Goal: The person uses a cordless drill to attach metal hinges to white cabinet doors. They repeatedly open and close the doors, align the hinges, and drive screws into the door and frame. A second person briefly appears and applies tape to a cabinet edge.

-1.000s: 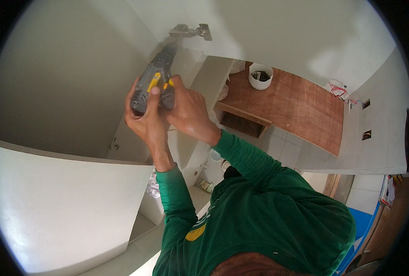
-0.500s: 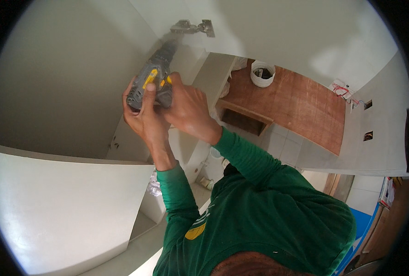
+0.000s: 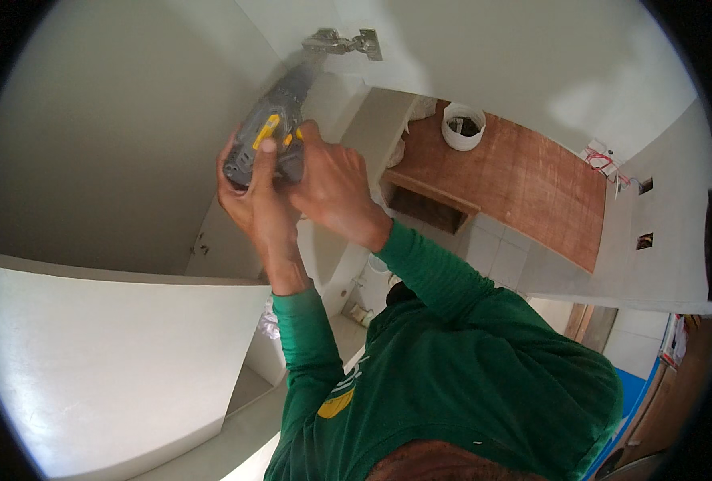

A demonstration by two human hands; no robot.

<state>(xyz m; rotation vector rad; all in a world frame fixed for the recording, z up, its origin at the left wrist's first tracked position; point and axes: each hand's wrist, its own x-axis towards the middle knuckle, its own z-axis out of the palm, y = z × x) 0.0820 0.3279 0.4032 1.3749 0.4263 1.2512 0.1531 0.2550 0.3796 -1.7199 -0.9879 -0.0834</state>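
Observation:
A grey and yellow power drill is held up in both my hands, its nose pointing up toward a metal cabinet hinge. My left hand wraps the back of the drill's body, thumb along its near side. On the grip, near the yellow trigger, my right hand is closed with its fingers bent. The hinge joins the cabinet side to the white door panel. Blur and shade at the drill's tip hide whether the bit touches the hinge.
To the left is a cabinet interior, with a white door below it. A brown wooden board bears a white bucket with dark items inside. Red wires hang from a box by the right wall. A second hinge sits lower down.
The view has shifted slightly, so the hinge and bucket appear a little up and to the right. Both hands keep their hold on the drill, its tip still by the hinge.

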